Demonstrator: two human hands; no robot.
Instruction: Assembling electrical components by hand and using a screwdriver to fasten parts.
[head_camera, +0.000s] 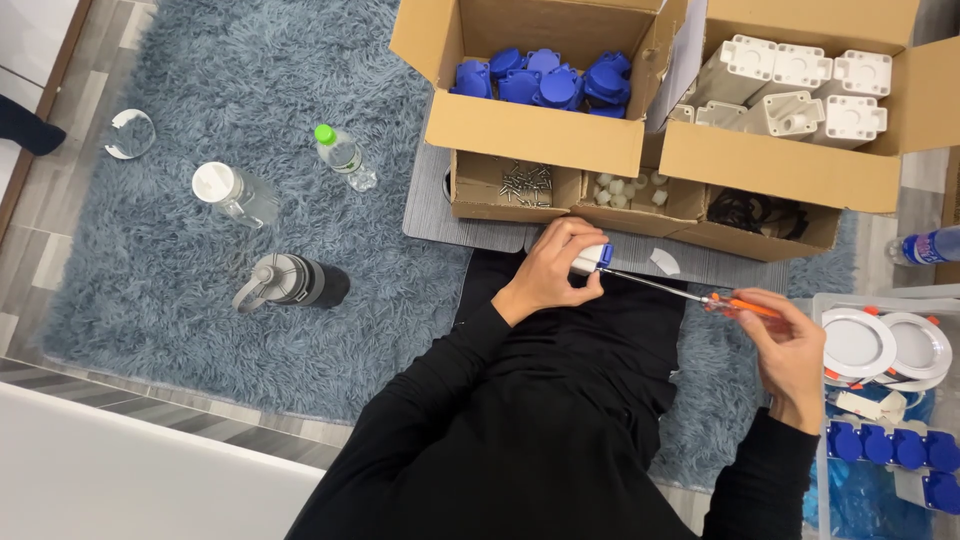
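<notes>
**Socket part held steady against the screwdriver tip**

A small white and blue socket part (590, 258) is clasped in the left hand (548, 272), just in front of the near edge of the compartment tray (640, 218), so that it stays braced. An orange-handled screwdriver (690, 293) is gripped by the right hand (790, 350), its shaft laid level towards the part. Screws (527, 183) are kept within reach in the tray's left compartment.

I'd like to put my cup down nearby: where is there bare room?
Free rug lies left of the three bottles, and between them and the boxes. Crowded: the boxes ahead and the bin at right, beside the right hand.
</notes>
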